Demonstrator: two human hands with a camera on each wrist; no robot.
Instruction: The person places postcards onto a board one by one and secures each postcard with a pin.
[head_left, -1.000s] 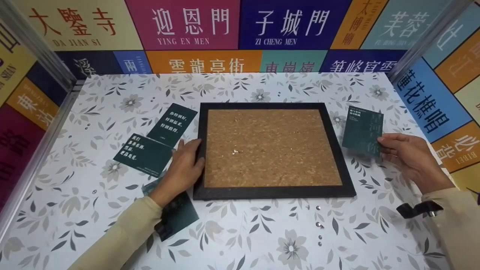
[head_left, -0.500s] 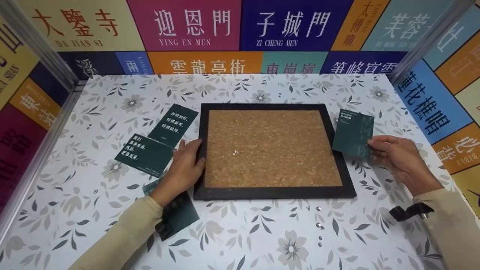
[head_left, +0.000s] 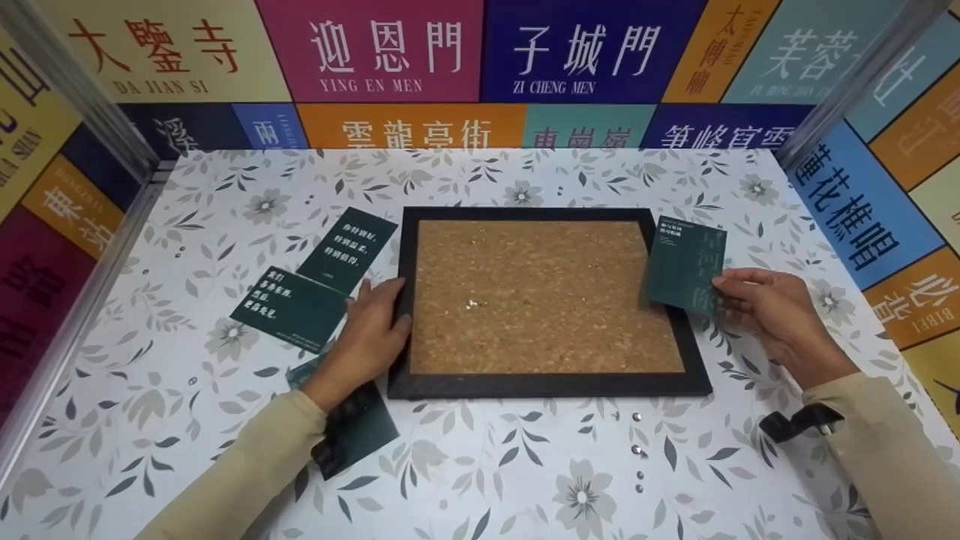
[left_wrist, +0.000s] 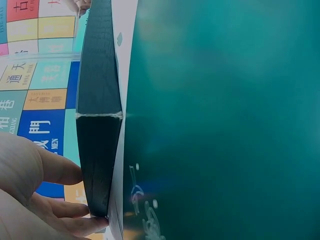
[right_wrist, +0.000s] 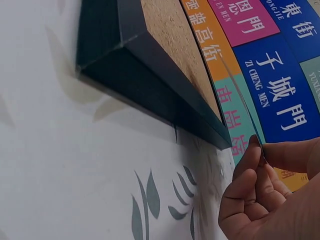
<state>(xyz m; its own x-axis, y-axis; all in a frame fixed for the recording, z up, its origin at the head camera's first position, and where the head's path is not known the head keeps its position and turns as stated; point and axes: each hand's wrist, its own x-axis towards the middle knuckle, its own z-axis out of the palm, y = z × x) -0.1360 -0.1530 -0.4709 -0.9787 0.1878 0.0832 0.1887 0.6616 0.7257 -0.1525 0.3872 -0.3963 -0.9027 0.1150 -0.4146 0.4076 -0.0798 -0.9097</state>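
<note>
My right hand [head_left: 772, 315] pinches a dark green printed card [head_left: 686, 262] by its right edge, between thumb and fingertips. In the head view the card overlaps the right side of the black-framed cork board [head_left: 547, 300]; from the right wrist it shows nearly edge-on. At the opposite side, my left hand [head_left: 365, 337] rests against the board's left edge. In the left wrist view its fingertips [left_wrist: 75, 172] touch the outer side of the black frame [left_wrist: 98, 160]. A few tiny shiny bits [head_left: 472, 304] sit on the cork.
Two green cards, one upper [head_left: 349, 247] and one lower [head_left: 289, 309], lie left of the board. Another dark card [head_left: 364, 435] is partly under the left forearm. Several small metal tacks [head_left: 637, 450] lie in front of the board. Printed panels [head_left: 390, 49] wall the table.
My right hand has carried the card leftward, from beside the board to over its right frame edge. The left hand and the board keep their places.
</note>
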